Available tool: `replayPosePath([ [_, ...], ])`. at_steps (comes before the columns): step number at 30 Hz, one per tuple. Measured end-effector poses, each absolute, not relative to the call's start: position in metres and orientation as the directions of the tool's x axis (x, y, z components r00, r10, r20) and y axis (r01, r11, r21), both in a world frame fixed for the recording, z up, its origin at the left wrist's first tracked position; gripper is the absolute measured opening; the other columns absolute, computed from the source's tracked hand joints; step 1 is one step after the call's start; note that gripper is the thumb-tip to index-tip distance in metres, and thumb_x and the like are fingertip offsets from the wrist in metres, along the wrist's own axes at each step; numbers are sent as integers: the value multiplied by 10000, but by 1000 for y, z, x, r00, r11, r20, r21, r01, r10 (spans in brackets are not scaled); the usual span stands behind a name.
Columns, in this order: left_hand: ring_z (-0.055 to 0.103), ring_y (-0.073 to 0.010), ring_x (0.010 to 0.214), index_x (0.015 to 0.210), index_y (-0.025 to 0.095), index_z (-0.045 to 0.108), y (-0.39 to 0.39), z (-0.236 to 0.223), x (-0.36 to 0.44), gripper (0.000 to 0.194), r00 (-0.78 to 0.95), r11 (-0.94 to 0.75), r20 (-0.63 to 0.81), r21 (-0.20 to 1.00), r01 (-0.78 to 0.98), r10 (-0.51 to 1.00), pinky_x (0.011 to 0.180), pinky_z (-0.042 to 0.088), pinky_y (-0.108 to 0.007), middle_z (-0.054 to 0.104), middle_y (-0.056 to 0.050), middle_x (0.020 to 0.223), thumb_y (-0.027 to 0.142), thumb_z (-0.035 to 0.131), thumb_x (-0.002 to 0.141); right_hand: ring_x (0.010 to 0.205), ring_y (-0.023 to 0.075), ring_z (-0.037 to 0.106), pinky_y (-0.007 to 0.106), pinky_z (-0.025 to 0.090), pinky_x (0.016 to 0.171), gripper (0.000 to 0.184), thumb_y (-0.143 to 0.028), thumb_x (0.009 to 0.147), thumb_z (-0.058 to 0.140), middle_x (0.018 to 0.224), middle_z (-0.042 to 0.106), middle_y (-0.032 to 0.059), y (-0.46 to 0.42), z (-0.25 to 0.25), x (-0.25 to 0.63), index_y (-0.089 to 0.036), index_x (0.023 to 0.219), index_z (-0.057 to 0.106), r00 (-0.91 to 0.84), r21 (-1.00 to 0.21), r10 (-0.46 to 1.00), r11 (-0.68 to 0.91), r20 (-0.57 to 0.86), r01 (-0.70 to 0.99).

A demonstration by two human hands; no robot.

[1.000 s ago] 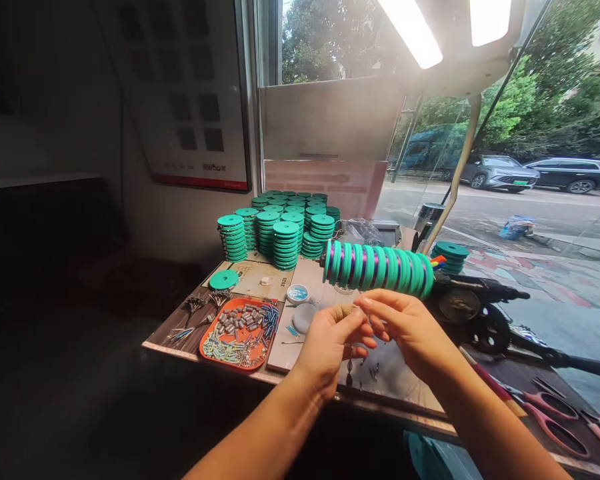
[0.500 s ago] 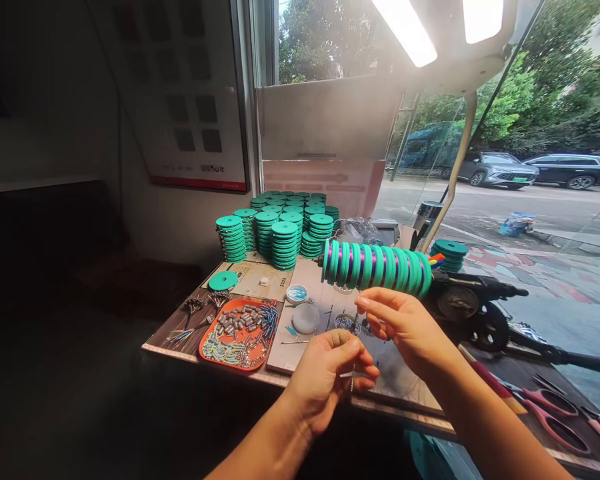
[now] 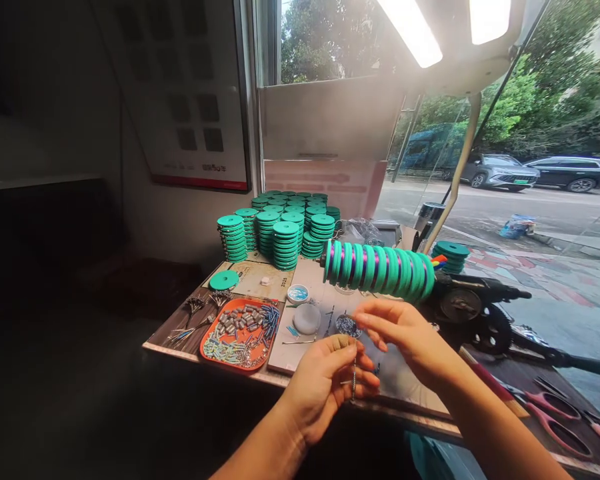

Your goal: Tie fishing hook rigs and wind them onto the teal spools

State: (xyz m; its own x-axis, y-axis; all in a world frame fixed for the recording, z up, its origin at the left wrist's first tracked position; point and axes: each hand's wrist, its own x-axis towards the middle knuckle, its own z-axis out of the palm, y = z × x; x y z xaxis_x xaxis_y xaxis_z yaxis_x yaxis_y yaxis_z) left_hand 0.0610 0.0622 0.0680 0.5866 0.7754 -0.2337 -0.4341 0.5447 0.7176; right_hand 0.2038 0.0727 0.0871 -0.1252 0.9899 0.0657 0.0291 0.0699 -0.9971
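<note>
My left hand (image 3: 325, 380) is low in the middle, fingers pinched on a small thin metal piece (image 3: 353, 380) that hangs down from them. My right hand (image 3: 405, 333) is just above and to the right, fingers curled and pinched; what it holds is too fine to see. Right behind the hands a row of teal spools with purple line (image 3: 377, 267) sits sideways on a black winding machine (image 3: 467, 303). A small round dish of tiny parts (image 3: 347, 325) lies on the mat between the hands.
Stacks of teal spools (image 3: 280, 230) fill the back of the table. An orange tray of small tubes and beads (image 3: 240, 332) sits front left, with a lone teal disc (image 3: 224, 280) behind it. Red-handled pliers (image 3: 555, 410) lie at the right. A lamp arm (image 3: 455, 173) rises behind.
My left hand dropped from beside the right hand toward the table edge, carrying the small metal piece. The right hand stayed near the spool row, shifting slightly down.
</note>
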Motion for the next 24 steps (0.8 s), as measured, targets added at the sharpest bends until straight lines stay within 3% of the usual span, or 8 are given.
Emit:
replayPosePath([
  [4,561,-83,535,758,97,569,64,66,60,105,602,552,-225,711,-437,766,567,427,-214,574,-25,680,199,553,733,500,100,458,225,355,499,219,-347,724,608,540,521,-21,67,87,204,-139,666,572,-316,-988,948,91,47,126],
  [10,592,-111,536,868,120,539,65,60,58,174,615,546,-240,750,-374,751,543,410,-210,608,-32,655,227,553,731,553,105,447,213,386,499,217,-347,739,586,633,508,-8,67,86,206,-145,661,572,-288,-971,953,156,99,183],
  [17,568,-96,475,738,106,548,66,61,56,195,600,518,-243,784,-342,763,517,399,-203,603,-24,606,284,610,688,569,113,457,211,394,509,229,-364,760,563,641,517,-2,66,87,205,-151,677,585,-322,-961,941,177,102,214],
  [22,521,-72,435,766,117,523,67,59,56,200,604,502,-227,797,-336,764,508,385,-198,572,2,585,299,586,710,528,113,459,221,395,491,220,-376,739,577,635,537,-4,65,85,207,-161,703,606,-272,-964,958,155,93,215],
  [24,534,-80,455,815,128,495,67,56,57,201,566,470,-223,816,-337,793,527,383,-202,580,0,590,292,569,724,527,130,473,240,395,493,221,-384,749,557,651,558,6,65,80,209,-175,782,618,-126,-947,982,173,143,271],
])
